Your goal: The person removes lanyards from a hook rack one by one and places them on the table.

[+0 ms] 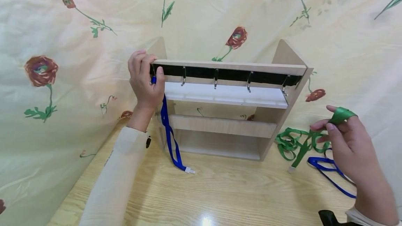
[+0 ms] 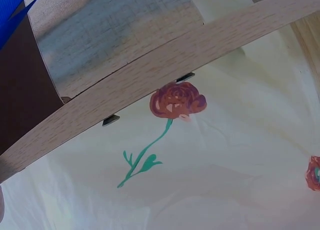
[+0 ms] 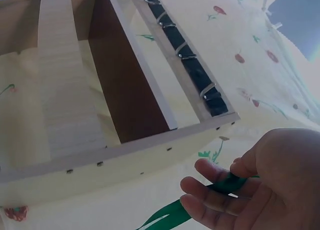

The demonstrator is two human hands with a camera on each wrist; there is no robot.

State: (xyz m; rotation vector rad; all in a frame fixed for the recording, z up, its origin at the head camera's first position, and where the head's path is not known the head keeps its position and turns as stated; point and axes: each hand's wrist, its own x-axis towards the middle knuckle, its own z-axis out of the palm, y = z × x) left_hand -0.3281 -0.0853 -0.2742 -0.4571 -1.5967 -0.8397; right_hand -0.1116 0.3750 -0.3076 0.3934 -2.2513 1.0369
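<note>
At the top left corner of a small wooden shelf, my left hand grips the top rail, fingers over its upper edge and thumb in front. A blue lanyard hangs down beside the thumb, its white clip end low near the table; the hand partly hides its upper end. My right hand, to the right of the shelf, pinches a green lanyard between thumb and fingers. One loop of it lies over the index finger, and a strand with a pale end hangs below.
A black strip with several metal hooks runs along the shelf's top rail. On the wooden table, right of the shelf, lie tangled green lanyards and a blue lanyard. Flower-patterned cloth stands behind and at the sides.
</note>
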